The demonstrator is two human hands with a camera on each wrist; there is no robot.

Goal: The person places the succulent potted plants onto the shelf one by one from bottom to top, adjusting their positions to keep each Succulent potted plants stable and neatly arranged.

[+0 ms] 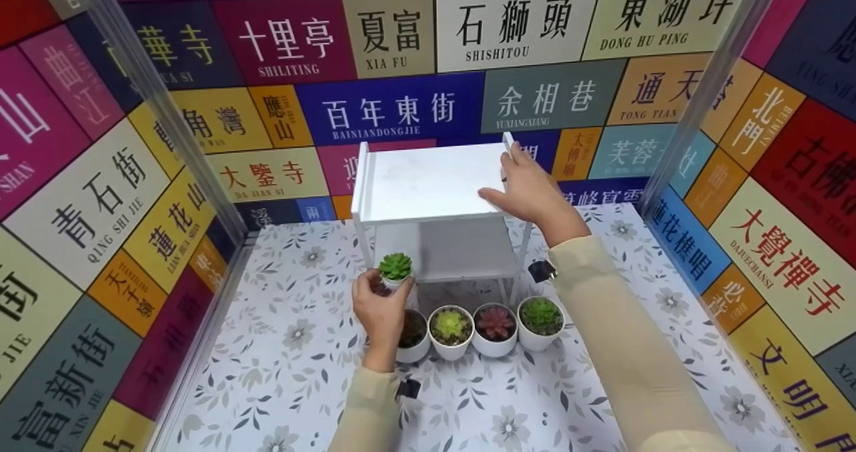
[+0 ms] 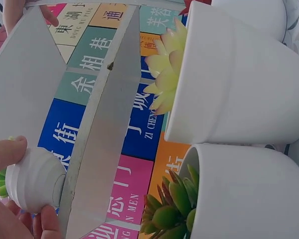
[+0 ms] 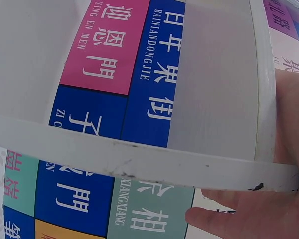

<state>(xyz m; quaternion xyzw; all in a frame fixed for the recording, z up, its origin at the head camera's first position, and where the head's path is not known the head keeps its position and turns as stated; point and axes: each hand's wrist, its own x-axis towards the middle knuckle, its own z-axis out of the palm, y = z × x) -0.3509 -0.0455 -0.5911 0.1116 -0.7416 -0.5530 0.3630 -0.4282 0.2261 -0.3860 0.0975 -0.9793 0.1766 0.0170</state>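
Observation:
My left hand point(image 1: 380, 317) pinches a small white pot holding a green succulent point(image 1: 395, 265), at the left front of a white two-tier shelf rack point(image 1: 428, 181). In the left wrist view, the white pot point(image 2: 37, 181) is tipped on its side relative to the camera, its base close to the lower board's edge; whether they touch I cannot tell. My right hand point(image 1: 538, 194) grips the rack's upper right side, its thumb over the top board. From the right wrist, the palm point(image 3: 289, 129) lies by the rack's corner post point(image 3: 265, 99).
Several white potted succulents stand in a row before the rack: a dark one point(image 1: 412, 331), a yellow-green one point(image 1: 451, 326), a red one point(image 1: 495, 323) and a green one point(image 1: 541, 315). A floral cloth point(image 1: 294, 372) covers the table, with sign-covered walls point(image 1: 388, 114) around it.

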